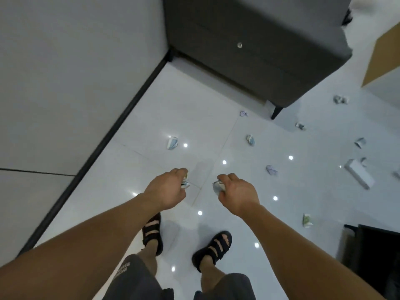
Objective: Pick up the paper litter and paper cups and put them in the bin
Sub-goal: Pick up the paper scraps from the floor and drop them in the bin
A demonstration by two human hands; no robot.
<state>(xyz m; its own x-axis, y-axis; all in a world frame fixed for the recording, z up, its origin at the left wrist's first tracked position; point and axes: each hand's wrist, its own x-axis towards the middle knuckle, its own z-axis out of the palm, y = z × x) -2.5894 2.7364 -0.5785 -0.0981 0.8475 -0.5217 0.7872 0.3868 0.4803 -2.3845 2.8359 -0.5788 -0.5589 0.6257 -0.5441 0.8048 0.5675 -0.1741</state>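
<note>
Shorts lettering blurred; left grip, right grip clutch paper wads.

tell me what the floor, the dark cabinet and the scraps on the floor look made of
Floor: glazed tile, probably ceramic, high gloss; grout lines and sharp light reflections.
Cabinet: matte dark grey, perhaps painted wood or laminate; flat, dull faces, small shiny knob.
Scraps: thin printed paper; crumpled, with sharp creases.

Wears dark grey shorts with pale lettering printed on the left leg, plus black sandals with broad straps; shows bare forearms.
</note>
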